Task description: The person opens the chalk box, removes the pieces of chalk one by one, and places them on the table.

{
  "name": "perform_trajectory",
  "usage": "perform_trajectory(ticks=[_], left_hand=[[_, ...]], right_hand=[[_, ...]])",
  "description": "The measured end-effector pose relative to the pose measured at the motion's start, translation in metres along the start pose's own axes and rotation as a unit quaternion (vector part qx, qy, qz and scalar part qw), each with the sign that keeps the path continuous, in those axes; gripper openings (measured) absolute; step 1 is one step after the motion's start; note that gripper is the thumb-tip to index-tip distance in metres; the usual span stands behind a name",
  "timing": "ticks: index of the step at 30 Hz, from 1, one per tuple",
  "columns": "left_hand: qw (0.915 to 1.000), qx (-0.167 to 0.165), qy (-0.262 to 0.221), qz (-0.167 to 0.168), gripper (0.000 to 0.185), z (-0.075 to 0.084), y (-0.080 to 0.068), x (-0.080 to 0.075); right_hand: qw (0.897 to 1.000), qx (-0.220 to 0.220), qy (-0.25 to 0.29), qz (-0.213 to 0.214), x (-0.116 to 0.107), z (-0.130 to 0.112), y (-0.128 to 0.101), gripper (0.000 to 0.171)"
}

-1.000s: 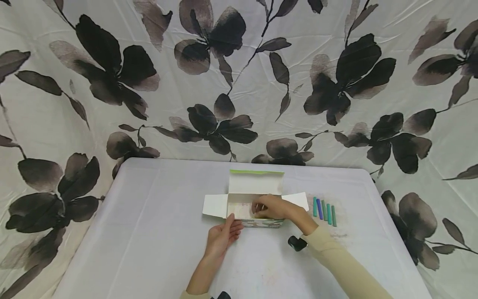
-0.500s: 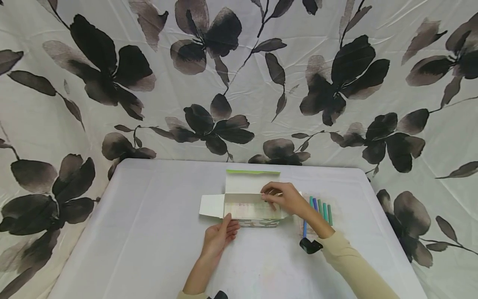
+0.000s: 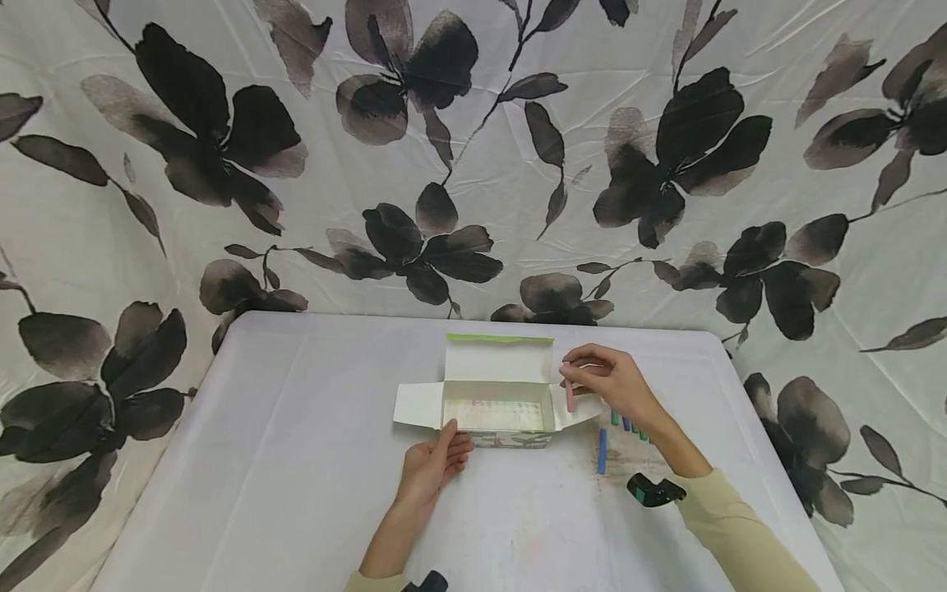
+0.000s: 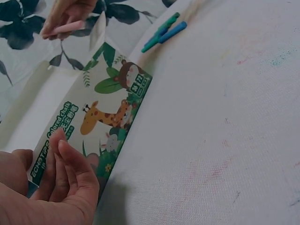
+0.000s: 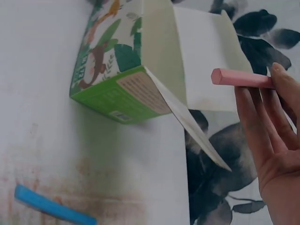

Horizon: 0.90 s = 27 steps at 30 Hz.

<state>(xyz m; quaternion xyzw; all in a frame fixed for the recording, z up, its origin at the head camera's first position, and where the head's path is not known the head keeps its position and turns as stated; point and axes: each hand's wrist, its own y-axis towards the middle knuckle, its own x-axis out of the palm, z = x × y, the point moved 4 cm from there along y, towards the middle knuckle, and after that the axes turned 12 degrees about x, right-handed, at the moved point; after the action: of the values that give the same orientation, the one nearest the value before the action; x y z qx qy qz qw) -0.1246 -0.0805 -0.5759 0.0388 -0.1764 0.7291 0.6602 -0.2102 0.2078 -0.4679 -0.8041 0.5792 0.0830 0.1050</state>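
A printed cardboard colored-chalk box lies with its lid and side flaps spread. My left hand holds its front left corner, thumb at the rim and fingers along the front wall, where the left wrist view shows a printed giraffe. Above the right flap, my right hand pinches a pink chalk stick between thumb and fingertips. In the head view that pink stick hangs almost upright, apart from the flap. How much chalk lies inside the box is unclear.
Right of the box, a blue chalk stick lies on the white-covered table. Beyond it is a row of green and blue sticks, partly hidden by my right hand and forearm. Chalk smudges mark the cloth. A floral curtain hangs behind.
My right hand has risen out of the box and moved right, bringing the pink chalk with it. The blue stick has come into view. My left hand stays at the box.
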Motion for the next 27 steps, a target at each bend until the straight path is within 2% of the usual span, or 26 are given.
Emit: perform_trajectory(ticks=[17,27], left_hand=[[1.0,0.007,-0.002,-0.005,0.056,0.001,0.0,-0.001],[0.9999,0.008,-0.004,-0.01,0.058,0.001,0.0,-0.001]], right_hand=[[0.993,0.068,0.008,0.1,-0.05,0.036,-0.045,0.037],[0.986,0.114,0.013,0.123,-0.059,0.073,-0.076,0.041]])
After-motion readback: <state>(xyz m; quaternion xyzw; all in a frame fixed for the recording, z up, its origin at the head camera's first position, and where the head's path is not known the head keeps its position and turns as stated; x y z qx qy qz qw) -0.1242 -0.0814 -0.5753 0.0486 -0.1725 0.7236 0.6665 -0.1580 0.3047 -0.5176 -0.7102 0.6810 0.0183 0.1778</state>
